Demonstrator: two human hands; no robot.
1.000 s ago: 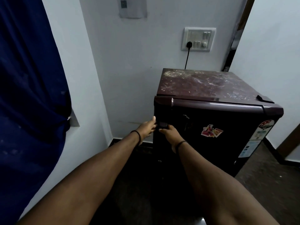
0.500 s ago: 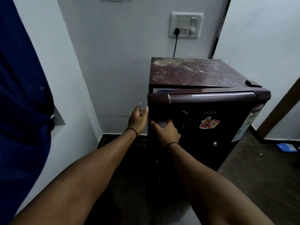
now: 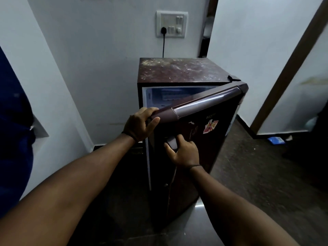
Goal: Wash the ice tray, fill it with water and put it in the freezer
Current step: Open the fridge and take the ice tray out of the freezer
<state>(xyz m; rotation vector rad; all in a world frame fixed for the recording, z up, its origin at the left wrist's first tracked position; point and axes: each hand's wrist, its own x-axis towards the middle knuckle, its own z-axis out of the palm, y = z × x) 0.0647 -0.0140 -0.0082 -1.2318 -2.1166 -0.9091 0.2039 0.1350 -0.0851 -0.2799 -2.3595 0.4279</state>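
I am looking for the ice tray and cannot make it out anywhere; what I am seeing is the small maroon fridge (image 3: 179, 71) standing against the far wall, its door (image 3: 209, 132) swung partly open toward the right. Through the gap at the top a pale, lit freezer compartment (image 3: 170, 96) is showing, its contents too blurred for me to tell. My left hand (image 3: 140, 124) is curling its grip over the near left corner of the door's top edge, fingers on top and thumb on the front face. My right hand (image 3: 183, 151) is sitting lower on the door front, its grip closing around the dark door handle (image 3: 171, 143). A colourful sticker (image 3: 210, 126) is sitting on the door to the right of the handle. On the wall above the fridge a white switch panel (image 3: 171, 23) is carrying a black plug and cord (image 3: 163, 43) running down behind the fridge. A blue cloth (image 3: 14, 139) is hanging at the far left, and a dark floor (image 3: 266, 174) is spreading out to the right.
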